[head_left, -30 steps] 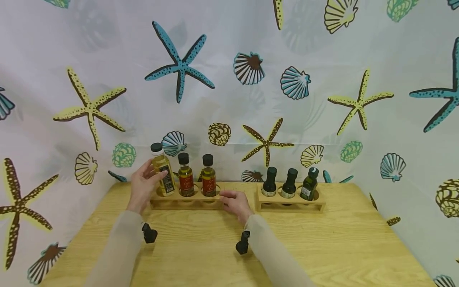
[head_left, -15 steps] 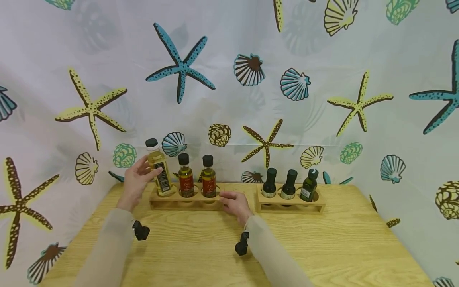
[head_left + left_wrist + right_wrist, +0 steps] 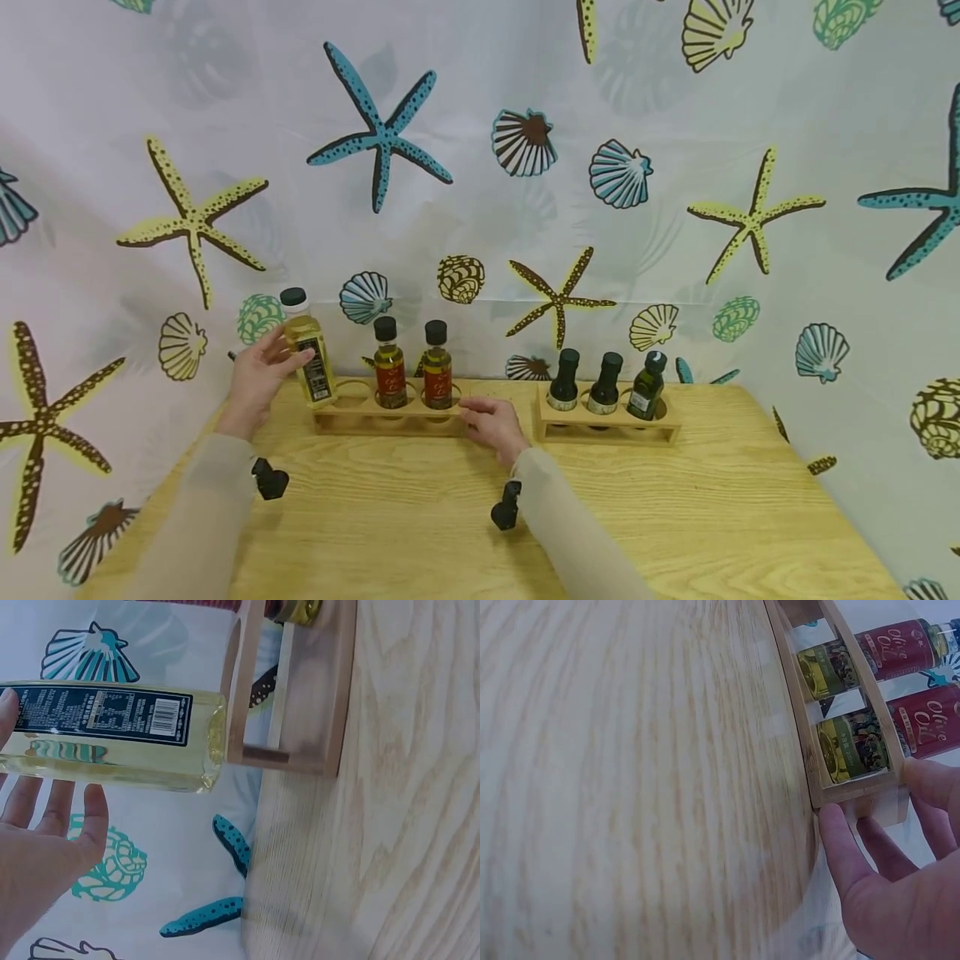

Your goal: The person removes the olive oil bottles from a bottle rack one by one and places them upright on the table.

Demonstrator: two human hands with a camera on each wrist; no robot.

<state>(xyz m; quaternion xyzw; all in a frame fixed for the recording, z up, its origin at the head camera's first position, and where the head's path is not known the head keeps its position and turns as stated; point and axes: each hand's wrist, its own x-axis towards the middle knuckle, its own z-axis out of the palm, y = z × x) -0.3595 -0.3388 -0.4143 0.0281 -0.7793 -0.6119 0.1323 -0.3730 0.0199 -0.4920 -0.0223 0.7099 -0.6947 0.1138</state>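
Note:
My left hand [image 3: 255,375] holds a clear bottle of pale yellow oil [image 3: 311,367] with a black cap, thumb across the front and fingers behind. The bottle leans a little left, out of the rack, its base close beside the left end of the wooden bottle rack [image 3: 390,412]. In the left wrist view, the bottle's dark label [image 3: 105,712] shows a barcode. Two red-labelled olive oil bottles [image 3: 391,379] stand in the rack's other holes; the leftmost hole is bare. My right hand [image 3: 495,425] grips the rack's right end, with thumb and fingertips [image 3: 832,814] against the wood.
A second wooden rack [image 3: 607,432] stands to the right, holding small dark bottles [image 3: 603,385] with black caps. Behind the wooden table [image 3: 420,517] hangs a white cloth [image 3: 480,225] printed with starfish and shells; it also runs along both sides.
My left hand has lifted the yellow oil bottle out of the rack's leftmost hole and moved it left. My right hand has stayed at the rack's right end.

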